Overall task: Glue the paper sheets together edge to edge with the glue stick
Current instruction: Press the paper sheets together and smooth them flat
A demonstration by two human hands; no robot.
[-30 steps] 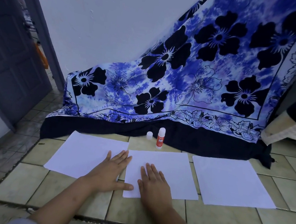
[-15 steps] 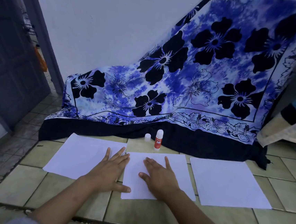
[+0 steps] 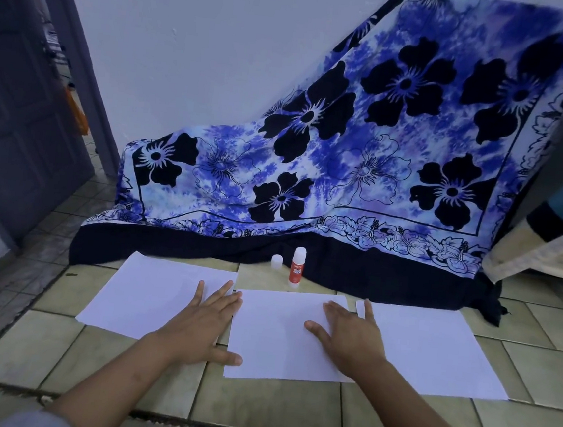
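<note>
Left hand (image 3: 202, 322) lies flat with fingers straight over the seam between left sheet (image 3: 148, 297) and middle sheet (image 3: 278, 337). Right hand (image 3: 347, 336) lies flat at the middle sheet's right edge, grasping nothing. Left seam looks joined. Right sheet (image 3: 432, 351) sits apart, likely unglued. Glue stick (image 3: 297, 268) stands uncapped on the floor (image 3: 254, 410) at the far side, cap (image 3: 277, 261) just left. Label reads "GLUE STICK".

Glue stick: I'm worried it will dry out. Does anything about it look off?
Yes. The glue stick stands upright on the floor, and what looks like its cap sits apart just left of it, so it seems uncapped.
</note>
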